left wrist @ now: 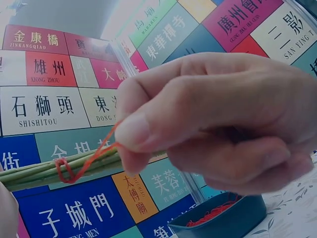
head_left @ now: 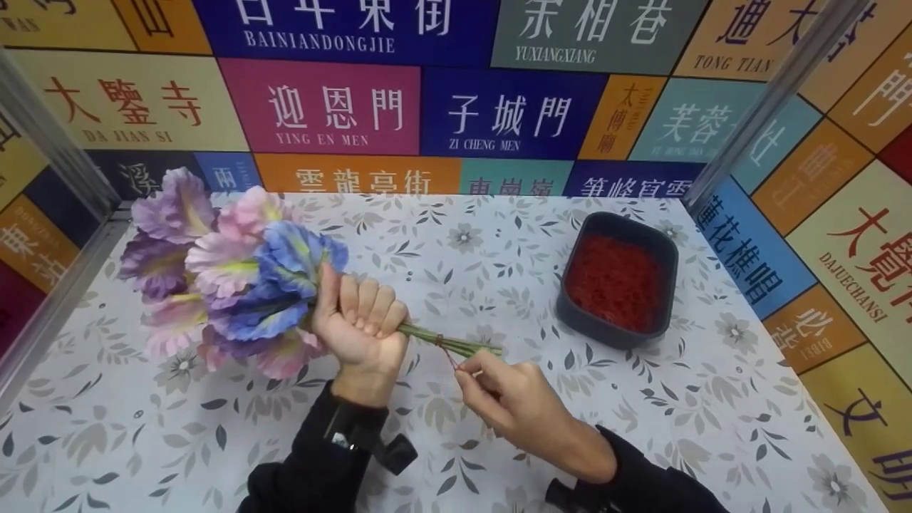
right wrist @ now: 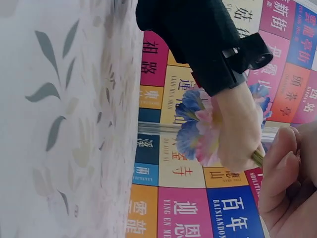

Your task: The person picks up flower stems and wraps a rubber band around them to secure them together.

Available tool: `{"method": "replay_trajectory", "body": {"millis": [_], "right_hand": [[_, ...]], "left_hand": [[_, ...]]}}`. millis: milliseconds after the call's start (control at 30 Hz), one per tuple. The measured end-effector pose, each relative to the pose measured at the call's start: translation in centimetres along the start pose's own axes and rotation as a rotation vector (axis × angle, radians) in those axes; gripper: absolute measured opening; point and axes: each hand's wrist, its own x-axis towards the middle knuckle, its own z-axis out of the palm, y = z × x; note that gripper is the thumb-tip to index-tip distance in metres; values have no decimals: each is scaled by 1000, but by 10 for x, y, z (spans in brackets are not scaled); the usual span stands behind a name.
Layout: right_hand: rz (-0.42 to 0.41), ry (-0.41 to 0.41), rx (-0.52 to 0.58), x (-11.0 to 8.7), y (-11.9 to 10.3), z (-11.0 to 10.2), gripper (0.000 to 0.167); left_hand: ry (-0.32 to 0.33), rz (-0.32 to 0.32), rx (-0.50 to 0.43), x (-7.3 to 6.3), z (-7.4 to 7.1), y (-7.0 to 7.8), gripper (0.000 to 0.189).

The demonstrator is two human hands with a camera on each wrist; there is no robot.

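My left hand [head_left: 363,331] grips the green stems of a bunch of artificial flowers [head_left: 235,278] just below the purple, pink and blue blooms. Bare stems [head_left: 463,346] stick out to the right of the fist. A thin red string [left wrist: 64,171] loops round these stems. Its loose end runs to my right hand [head_left: 527,402], which pinches it between thumb and forefinger. In the left wrist view the right hand [left wrist: 213,119] hides the stem ends. The right wrist view shows the left hand [right wrist: 240,131] below the blooms, with most of the string out of sight.
A dark grey tub [head_left: 616,338] full of red strings [head_left: 616,281] stands at the right on the leaf-patterned tablecloth [head_left: 463,263]. Panels with coloured, lettered blocks [head_left: 320,107] rise behind the table and at both sides, with clear posts [head_left: 762,107] at the corners.
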Motion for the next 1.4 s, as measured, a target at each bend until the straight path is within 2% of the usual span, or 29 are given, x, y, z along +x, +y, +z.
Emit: {"method": "replay_trajectory", "body": {"millis": [333,500,600,733,967,1067,1267,1400], "right_hand": [[59,0,-13,4,1,-13,15],[135,-25,46,6,2,-23,16],[147,-25,71,7,5,-27,16],[153,-21,56,9,11,-33,17],[224,-31,11,11,17,-51,21],[219,-30,-23,13,19,-57,23],[162,-28,-169,15,27,-62,23],[137,-39,-201,15,30,-65,22]], "left_hand": [[-6,9,41,0,0,-1,61],[-6,-2,32,-1,1,-1,61],[-3,-11,20,-1,1,-2,60],[18,-14,35,-1,0,-2,61],[46,-24,81,0,0,-5,62],[48,-30,90,0,-1,-5,63],[46,-32,66,1,-4,-3,61],[53,-30,60,2,-4,-2,61]]}}
